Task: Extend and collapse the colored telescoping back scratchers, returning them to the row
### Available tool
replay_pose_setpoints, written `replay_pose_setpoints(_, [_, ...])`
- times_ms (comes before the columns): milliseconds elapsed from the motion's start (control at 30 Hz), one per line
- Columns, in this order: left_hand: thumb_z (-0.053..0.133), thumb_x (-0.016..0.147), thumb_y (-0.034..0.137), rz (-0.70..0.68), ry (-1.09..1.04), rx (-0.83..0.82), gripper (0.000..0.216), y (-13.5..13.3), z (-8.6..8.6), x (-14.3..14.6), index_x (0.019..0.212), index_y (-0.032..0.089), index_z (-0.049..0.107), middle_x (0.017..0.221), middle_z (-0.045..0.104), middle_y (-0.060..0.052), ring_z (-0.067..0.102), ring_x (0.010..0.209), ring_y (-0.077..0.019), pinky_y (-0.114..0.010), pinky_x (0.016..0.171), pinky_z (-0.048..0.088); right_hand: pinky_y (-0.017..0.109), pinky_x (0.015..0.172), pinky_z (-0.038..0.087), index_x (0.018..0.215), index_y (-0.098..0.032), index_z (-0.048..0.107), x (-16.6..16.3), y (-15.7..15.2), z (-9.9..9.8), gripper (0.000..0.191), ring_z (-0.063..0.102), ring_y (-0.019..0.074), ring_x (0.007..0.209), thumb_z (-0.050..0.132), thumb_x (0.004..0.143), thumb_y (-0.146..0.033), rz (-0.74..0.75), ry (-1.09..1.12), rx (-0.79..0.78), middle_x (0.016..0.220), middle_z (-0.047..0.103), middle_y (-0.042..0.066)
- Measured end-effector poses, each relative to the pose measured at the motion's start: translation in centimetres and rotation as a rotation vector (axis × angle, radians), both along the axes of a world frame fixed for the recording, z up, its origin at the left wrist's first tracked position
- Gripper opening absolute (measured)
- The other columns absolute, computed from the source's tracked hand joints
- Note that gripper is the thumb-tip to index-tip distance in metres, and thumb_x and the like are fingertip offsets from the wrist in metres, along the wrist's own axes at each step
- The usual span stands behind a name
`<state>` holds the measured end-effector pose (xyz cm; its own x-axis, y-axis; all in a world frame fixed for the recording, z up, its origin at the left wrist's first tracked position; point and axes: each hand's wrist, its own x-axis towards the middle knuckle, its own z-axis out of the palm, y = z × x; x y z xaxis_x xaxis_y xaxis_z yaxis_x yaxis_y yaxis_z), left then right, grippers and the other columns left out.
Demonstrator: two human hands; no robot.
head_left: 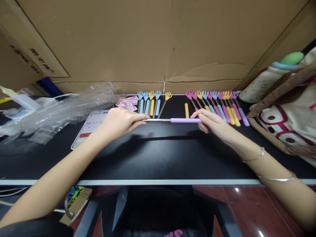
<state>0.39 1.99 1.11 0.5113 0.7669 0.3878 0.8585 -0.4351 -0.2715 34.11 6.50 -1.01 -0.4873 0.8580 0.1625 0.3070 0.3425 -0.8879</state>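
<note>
My two hands hold one telescopic back scratcher (pixel 177 120) level above the black desk (pixel 158 154). My left hand (pixel 120 122) is closed round its hidden head end and the thin metal rod. My right hand (pixel 212 122) pinches the far end of its purple grip. Behind it lies a small row of scratchers (pixel 151 103) with blue and yellow grips. A longer row of several scratchers (pixel 217 105) in pink, blue, yellow and purple lies to the right. A loose yellow grip (pixel 187 110) lies between the rows.
A phone (pixel 90 128) showing a running timer lies at the left beside crumpled clear plastic bags (pixel 56 112). Small pink packets (pixel 128 102) sit behind my left hand. Cardboard (pixel 158 42) walls the back. A patterned bag (pixel 288 115) stands at the right.
</note>
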Motion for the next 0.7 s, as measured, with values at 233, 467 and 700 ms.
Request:
replay_pose_setpoints(233, [0.046, 0.097, 0.048, 0.018, 0.05, -0.038, 0.033, -0.1, -0.1, 0.1, 0.11, 0.036, 0.074, 0.081, 0.078, -0.002, 0.071, 0.07, -0.0226, -0.026, 0.054, 0.032, 0.025, 0.044, 0.028, 0.097, -0.019, 0.053, -0.5, 0.3, -1.5, 0.027, 0.032, 0.0099, 0.039, 0.043, 0.098, -0.044, -0.03, 0.002, -0.057, 0.044, 0.035, -0.01])
replay_pose_setpoints(467, [0.043, 0.098, 0.049, 0.036, 0.003, -0.045, 0.037, -0.4, 0.1, 0.4, 0.108, 0.033, 0.075, 0.077, 0.077, -0.003, 0.07, 0.068, -0.0225, -0.026, 0.054, 0.032, 0.027, 0.057, 0.037, 0.097, -0.019, 0.058, -0.7, -0.6, -0.1, 0.019, 0.049, 0.0127, 0.054, 0.042, 0.096, -0.03, -0.259, -0.262, 0.372, 0.06, 0.052, -0.003])
replay_pose_setpoints(700, [0.044, 0.098, 0.049, 0.025, -0.041, -0.035, 0.037, -0.2, 0.1, 0.3, 0.108, 0.032, 0.076, 0.079, 0.077, -0.004, 0.07, 0.069, -0.0215, -0.026, 0.054, 0.034, 0.026, 0.054, 0.036, 0.095, -0.02, 0.057, -0.8, -0.6, 0.1, 0.021, 0.046, 0.0121, 0.054, 0.045, 0.097, -0.038, -0.187, -0.116, 0.318, 0.062, 0.047, -0.003])
